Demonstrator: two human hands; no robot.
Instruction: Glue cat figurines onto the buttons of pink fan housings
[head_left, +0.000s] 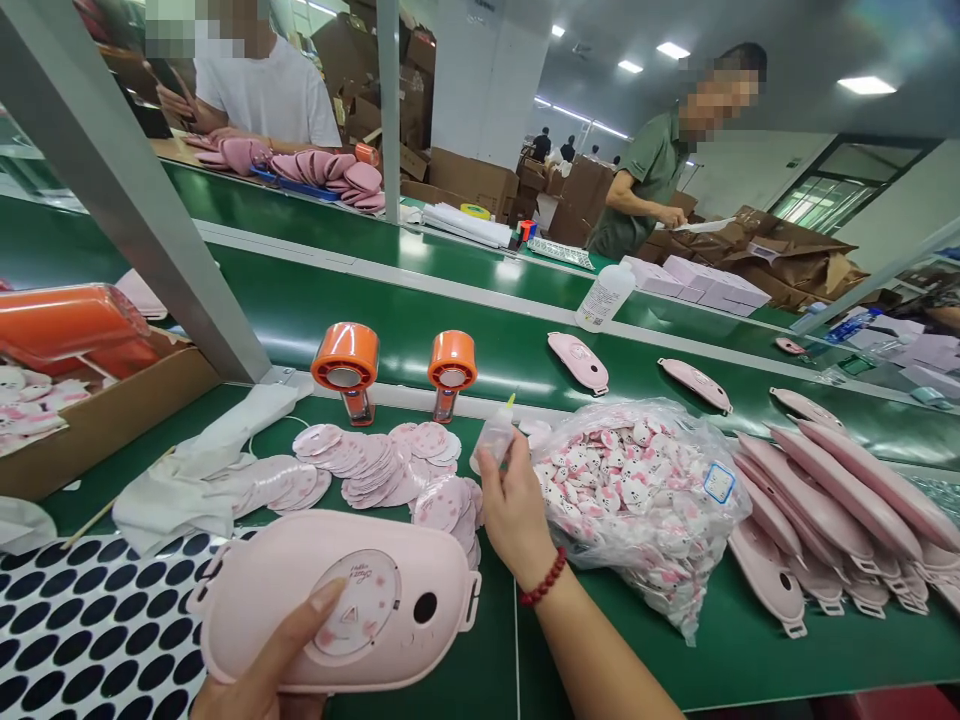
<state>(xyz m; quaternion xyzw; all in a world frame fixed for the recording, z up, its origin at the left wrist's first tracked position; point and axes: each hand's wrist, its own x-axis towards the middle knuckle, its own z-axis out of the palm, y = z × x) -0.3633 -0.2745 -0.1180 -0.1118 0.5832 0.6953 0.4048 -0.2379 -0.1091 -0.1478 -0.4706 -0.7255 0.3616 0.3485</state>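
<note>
My left hand [289,640] holds a pink oval plastic cover [262,570] near the front edge, thumb on top by its round printed disc [360,605]. A dark round hole shows at the cover's right end. My right hand [514,500] is closed round a small clear squeeze bottle [495,436] with a yellow-green needle tip pointing up. Beside that hand lie overlapping pink round discs [375,465]. Just to its right sits a clear plastic bag [637,490] full of small white-and-pink rabbit-face pieces.
Stacked pink covers [840,500] lie at the right. Two orange tools [346,360] stand by the conveyor [480,300], which carries single covers and a white bottle [604,297]. At left are a sheet of black dots [97,630], white cloth [187,480] and a cardboard box [112,425]. Two people work beyond.
</note>
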